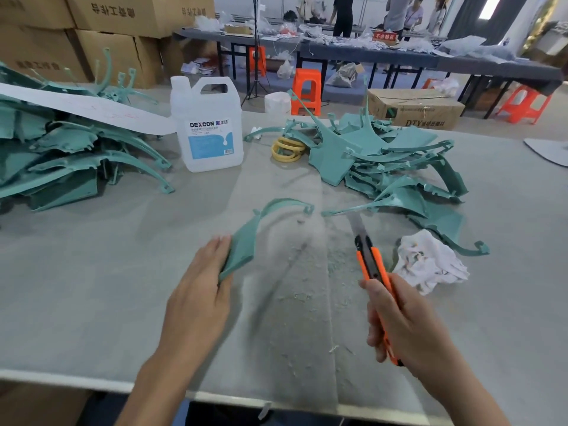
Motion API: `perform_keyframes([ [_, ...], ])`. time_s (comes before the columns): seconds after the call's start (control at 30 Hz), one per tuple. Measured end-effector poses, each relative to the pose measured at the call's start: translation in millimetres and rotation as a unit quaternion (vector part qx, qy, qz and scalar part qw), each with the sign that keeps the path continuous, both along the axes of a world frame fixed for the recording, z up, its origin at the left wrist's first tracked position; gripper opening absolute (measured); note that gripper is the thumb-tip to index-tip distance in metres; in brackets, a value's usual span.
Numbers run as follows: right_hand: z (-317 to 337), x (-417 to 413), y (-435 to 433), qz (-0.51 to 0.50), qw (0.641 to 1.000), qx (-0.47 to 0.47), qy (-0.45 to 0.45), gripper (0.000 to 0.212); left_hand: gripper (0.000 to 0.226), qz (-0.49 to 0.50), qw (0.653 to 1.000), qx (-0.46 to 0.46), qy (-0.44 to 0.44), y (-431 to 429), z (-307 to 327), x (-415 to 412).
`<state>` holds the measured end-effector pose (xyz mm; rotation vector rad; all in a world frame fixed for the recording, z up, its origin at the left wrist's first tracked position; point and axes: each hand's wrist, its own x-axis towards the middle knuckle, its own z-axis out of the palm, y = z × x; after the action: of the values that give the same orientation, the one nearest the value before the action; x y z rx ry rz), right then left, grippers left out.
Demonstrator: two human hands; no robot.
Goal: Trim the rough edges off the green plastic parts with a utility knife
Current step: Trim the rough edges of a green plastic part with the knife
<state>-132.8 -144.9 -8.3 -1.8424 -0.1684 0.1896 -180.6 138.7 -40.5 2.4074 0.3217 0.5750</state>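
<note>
One green part [246, 241] sits pinched by its wide end in the left hand [199, 290]; the right hand [405, 321] grips the utility knife [370, 259], blade out, well apart from it — best to shave thinly, away from that hand.

Posture of the arms and hands, seen from beside the worker. Both forearms are bare and reach forward, converging slightly. The left forearm [159, 373] rises from lower left; its wrist is straight. The left hand [199, 290] shows its back, with the fingers [216, 250] extended and lying close together along the broad end of a green part [242, 241], which it holds by that end; the thumb is hidden. The right forearm [461, 385] enters from lower right. The right hand [405, 324] is curled round the rear of the handle of a utility knife [372, 262], knuckles outward, with the blade pointing forward and away from the body. The two hands are apart and do not touch.
</note>
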Motion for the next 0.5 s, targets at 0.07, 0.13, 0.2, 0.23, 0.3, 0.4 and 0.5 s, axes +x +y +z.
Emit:
perform_keyframes([
  [0.07, -1, -4, 7, 0.060, 0.996, -0.047, -0.037, 0.023, 0.057, -0.018, 0.999, 0.018, 0.035, -9, -9, 9],
  [0.13, 1, -4, 8, 0.099, 0.986, -0.112, -0.075, 0.025, 0.057, -0.032, 0.999, 0.012, 0.040, -15, -18, 14],
  [0.2, 3, -1, 4, 0.137, 0.961, -0.211, -0.119, 0.037, 0.056, -0.037, 0.999, -0.026, 0.028, -17, -23, 19],
  [0.23, 4, 1, 3, 0.148, 0.945, -0.256, -0.141, 0.041, 0.054, -0.041, 0.997, -0.053, 0.025, -18, -25, 22],
  [0.3, 9, 5, 2, 0.154, 0.924, -0.303, -0.174, 0.047, 0.059, -0.064, 0.994, -0.084, 0.023, -22, -31, 25],
  [0.4, 15, 10, 3, 0.152, 0.908, -0.340, -0.191, 0.053, 0.080, -0.105, 0.993, -0.048, 0.039, -29, -47, 20],
  [0.5, 17, 16, 0, 0.158, 0.869, -0.413, -0.219, 0.053, 0.084, -0.116, 0.991, -0.025, 0.066, -27, -55, 18],
])
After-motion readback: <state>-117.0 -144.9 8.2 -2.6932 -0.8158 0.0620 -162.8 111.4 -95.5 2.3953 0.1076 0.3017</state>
